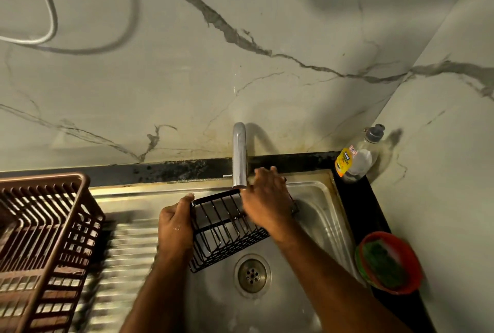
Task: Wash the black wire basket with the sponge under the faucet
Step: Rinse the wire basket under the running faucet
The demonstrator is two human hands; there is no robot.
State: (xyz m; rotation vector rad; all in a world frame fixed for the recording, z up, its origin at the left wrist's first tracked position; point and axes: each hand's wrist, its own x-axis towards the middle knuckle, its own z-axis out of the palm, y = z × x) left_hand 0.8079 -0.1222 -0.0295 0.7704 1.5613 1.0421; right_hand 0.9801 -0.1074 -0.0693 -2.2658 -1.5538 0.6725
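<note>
**Basket under the tap, sponge not in use**

The left hand point(175, 221) is gripping the left end of the black basket point(227, 228) and holding it over the sink point(315, 191), just below the faucet point(238, 156). The right hand point(267, 199) is reaching over the far right side of the basket, near the tap. Its fingers are blurred, so I cannot tell if it is holding anything or how wide it is.

No water is showing from the faucet. The green sponge point(385, 263) is lying in a red bowl point(411, 260) on the ledge to the right, well apart from the hands. So the scrubbing seems to be waiting: getting the sponge, wetting and rubbing the wires, then rinsing.

A soap bottle point(358, 158) is standing by the sink corner. A brown rack point(48, 239) is sitting on the left. The drain point(252, 275) is open below, and nothing is blocking the way to the sponge
</note>
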